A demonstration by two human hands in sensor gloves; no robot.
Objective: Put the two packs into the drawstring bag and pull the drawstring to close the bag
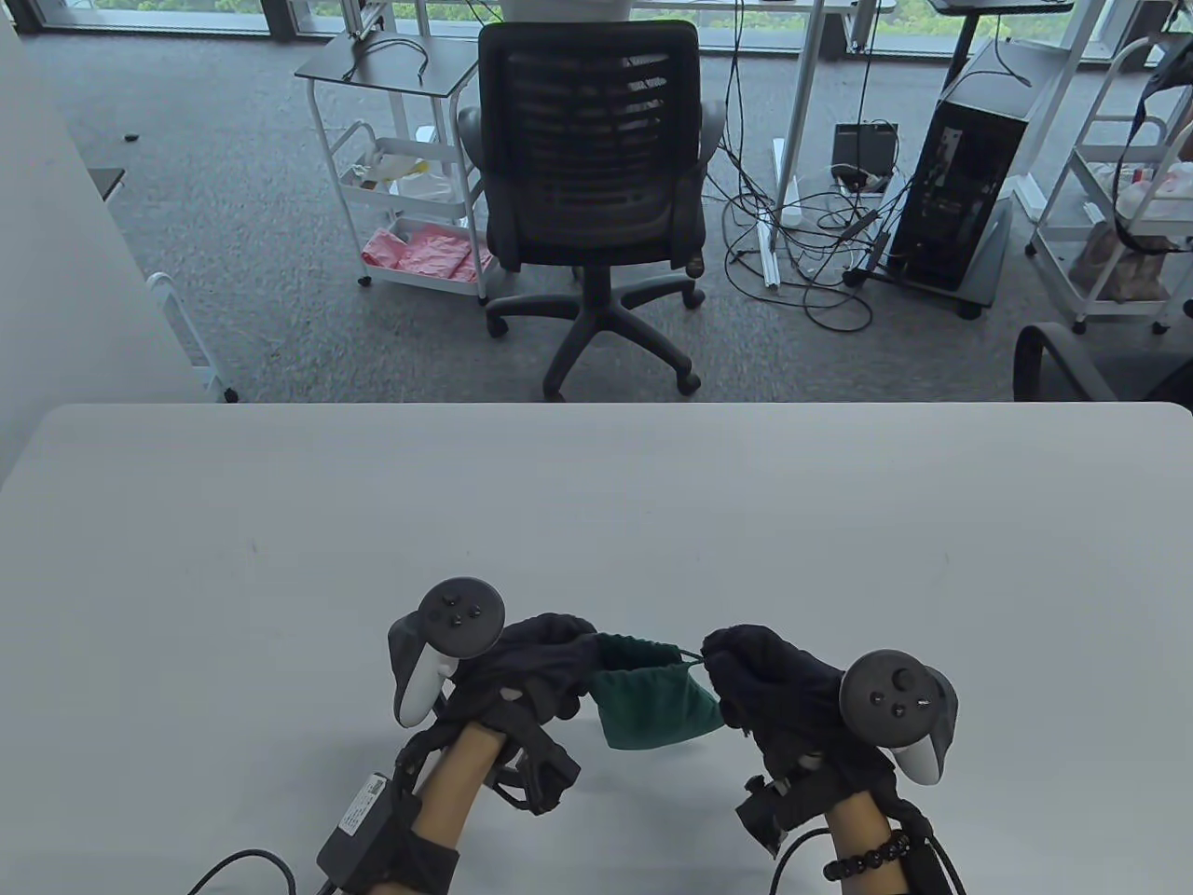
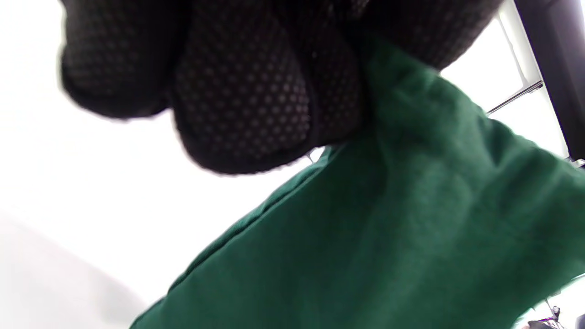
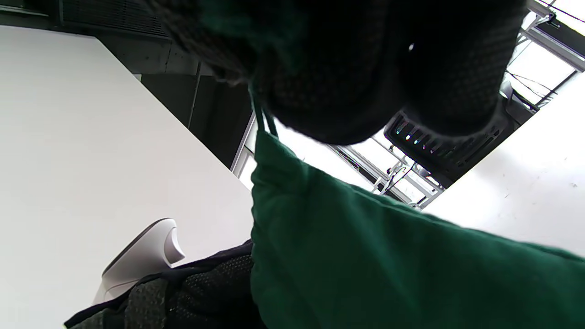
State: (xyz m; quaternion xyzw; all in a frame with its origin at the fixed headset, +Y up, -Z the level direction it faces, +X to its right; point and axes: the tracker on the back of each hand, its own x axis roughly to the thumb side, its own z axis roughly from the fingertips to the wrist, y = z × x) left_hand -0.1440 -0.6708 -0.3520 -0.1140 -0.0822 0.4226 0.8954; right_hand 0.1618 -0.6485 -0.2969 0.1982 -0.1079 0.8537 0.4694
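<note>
A dark green drawstring bag (image 1: 652,701) hangs between my two hands just above the white table (image 1: 596,522), near its front edge. My left hand (image 1: 550,657) grips the bag's left top corner; its curled gloved fingers (image 2: 247,100) clamp the green cloth (image 2: 411,237). My right hand (image 1: 736,662) pinches the thin green drawstring (image 1: 691,656) at the bag's right top corner. In the right wrist view the cord (image 3: 264,119) runs from the closed fingers down into the bag (image 3: 388,260). The mouth looks gathered. No packs are visible outside the bag.
Beyond the table's far edge stand a black office chair (image 1: 592,177), a white trolley (image 1: 401,168) and a computer tower (image 1: 969,186) on grey carpet. Cables trail from both wrists at the bottom edge.
</note>
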